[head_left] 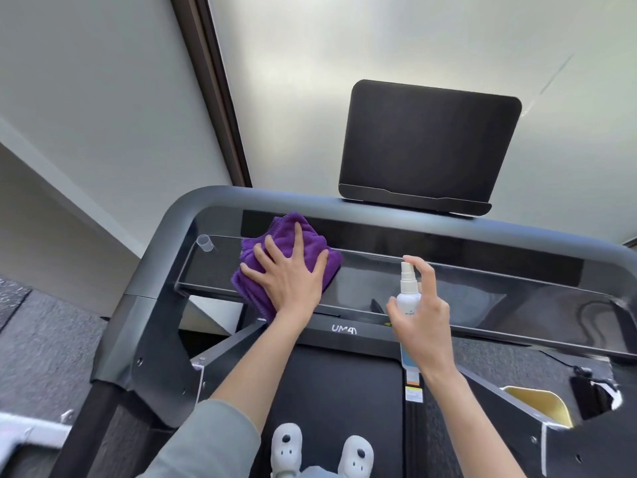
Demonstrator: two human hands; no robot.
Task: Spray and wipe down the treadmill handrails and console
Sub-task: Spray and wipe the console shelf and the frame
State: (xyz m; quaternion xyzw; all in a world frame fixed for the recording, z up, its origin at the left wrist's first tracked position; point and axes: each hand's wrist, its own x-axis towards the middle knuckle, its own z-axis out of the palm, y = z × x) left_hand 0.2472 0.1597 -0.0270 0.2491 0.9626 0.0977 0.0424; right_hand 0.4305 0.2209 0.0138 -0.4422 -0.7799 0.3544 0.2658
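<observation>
My left hand [289, 274] lies flat with spread fingers on a folded purple cloth [275, 236], pressing it onto the left part of the treadmill's glossy black console shelf [482, 288]. My right hand [422, 315] grips a small white spray bottle [408, 288] upright over the middle of the console, index finger on top of the nozzle. The grey handrail [193, 205] curves round the console's top left corner and runs along its far edge. A dark tablet holder [427, 146] stands on the rail behind the console.
A small clear plastic cap [205, 243] sits at the console's left end. Below lie the black running belt [337, 391] and my feet in white slippers [320, 446]. A frosted window and white wall are ahead; grey floor mats lie to the left.
</observation>
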